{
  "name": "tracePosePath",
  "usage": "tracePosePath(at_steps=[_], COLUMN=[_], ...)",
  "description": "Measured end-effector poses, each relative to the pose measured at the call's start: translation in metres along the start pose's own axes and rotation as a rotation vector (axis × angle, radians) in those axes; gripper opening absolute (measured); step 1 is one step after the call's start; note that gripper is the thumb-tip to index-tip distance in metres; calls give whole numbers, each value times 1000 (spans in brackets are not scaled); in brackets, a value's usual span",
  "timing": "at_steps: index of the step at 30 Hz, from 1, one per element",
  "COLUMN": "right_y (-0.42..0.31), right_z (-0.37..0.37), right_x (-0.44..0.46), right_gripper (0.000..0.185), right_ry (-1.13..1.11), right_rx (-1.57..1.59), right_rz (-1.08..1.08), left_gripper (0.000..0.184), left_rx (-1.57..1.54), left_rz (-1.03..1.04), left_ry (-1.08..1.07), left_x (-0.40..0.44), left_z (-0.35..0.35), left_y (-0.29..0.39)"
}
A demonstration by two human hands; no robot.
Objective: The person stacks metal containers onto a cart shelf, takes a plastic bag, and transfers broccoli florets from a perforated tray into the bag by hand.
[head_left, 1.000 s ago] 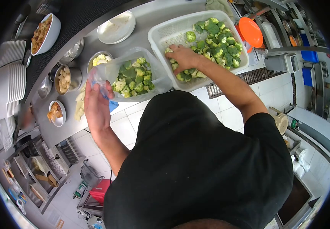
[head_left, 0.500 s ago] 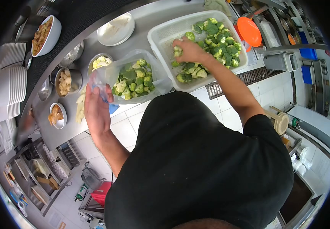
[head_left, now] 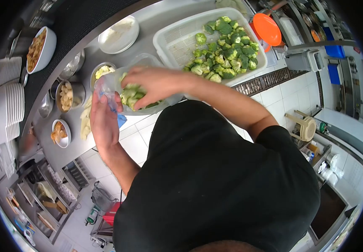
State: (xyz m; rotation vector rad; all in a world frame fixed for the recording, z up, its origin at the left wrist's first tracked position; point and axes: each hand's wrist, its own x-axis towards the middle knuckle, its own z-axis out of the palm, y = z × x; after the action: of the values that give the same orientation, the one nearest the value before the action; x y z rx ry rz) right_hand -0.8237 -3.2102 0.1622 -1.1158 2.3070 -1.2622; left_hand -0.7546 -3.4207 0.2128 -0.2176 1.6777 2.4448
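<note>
Plates point(head_left: 7, 105), white and stacked, start us off well left of the plastic bag point(head_left: 144, 59), and a white dish point(head_left: 52, 48) of browned food sits just right of them, also well left of the bag. Closer in now: a small white bowl point(head_left: 66, 140), then a metal pot point(head_left: 78, 94) of pale pieces, then a metal bowl point(head_left: 94, 77) of yellowish florets, just beside the bag's left edge.

And there's the left hand point(head_left: 105, 124) at that same edge, palm toward us, fingers loosely curled, a fold of the bag caught in them! Beyond the bag lie round white plates point(head_left: 120, 35), a strip of steel worktop point(head_left: 148, 25) giving some room between.

The bag itself sits at the worktop's near edge, mouth up, long axis running left to right; bluish marks by its left edge are too blurred to read. Broccoli point(head_left: 127, 103) is inside, and over the mouth hangs the right hand point(head_left: 156, 84), fingers half open, curved round florets. It's a blur, so gripped or loose, I can't tell.

Right of the bag, just beside it, is the white crate point(head_left: 175, 48), longer left to right, bare mesh on the bag's side, more broccoli heaped on the far side. Furthest right of the bag: an orange dish point(head_left: 267, 29).
</note>
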Motion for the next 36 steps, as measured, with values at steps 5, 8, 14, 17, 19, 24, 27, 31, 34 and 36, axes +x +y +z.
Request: tracePosePath(at_steps=[5, 8, 14, 17, 19, 24, 27, 31, 34, 36], right_y=[-13, 27, 222, 235, 230, 243, 230, 245, 245, 243], right_z=[-3, -59, -160, -165, -163, -167, -168, -162, -157, -154], right_x=[5, -29, -134, -142, -132, -127, -123, -126, -119, -111], right_gripper=[59, 55, 80, 95, 105, 113, 113, 107, 94, 87], right_ry=[72, 361, 349, 195, 126, 141, 25, -120, -178, -238], right_rx=[-53, -207, -992, -1006, -943, -728, -748, -853, -880, -898], right_rz=[68, 282, 817, 862, 964, 1008, 989, 858, 829, 797], left_gripper=[62, 62, 62, 62, 62, 62, 62, 63, 61, 61], left_rx=[0, -36, -79, -61, -46, -51, -73, -12, -47, -47], left_rz=[18, 32, 10, -5, -10, 10, 16, 29, 29, 27], left_ry=[-12, 5, -18, -20, -14, -15, -13, -11, -11, -17], left_x=[-3, -6, -7, -2, 0, -2, -3, 1, 0, -1], left_z=[-7, -16, -19, -13, -9, 0, 2, 3, 4, 3], left_y=[2, 0, -1, 0, -1, -2, -6, -8, -6, -7])
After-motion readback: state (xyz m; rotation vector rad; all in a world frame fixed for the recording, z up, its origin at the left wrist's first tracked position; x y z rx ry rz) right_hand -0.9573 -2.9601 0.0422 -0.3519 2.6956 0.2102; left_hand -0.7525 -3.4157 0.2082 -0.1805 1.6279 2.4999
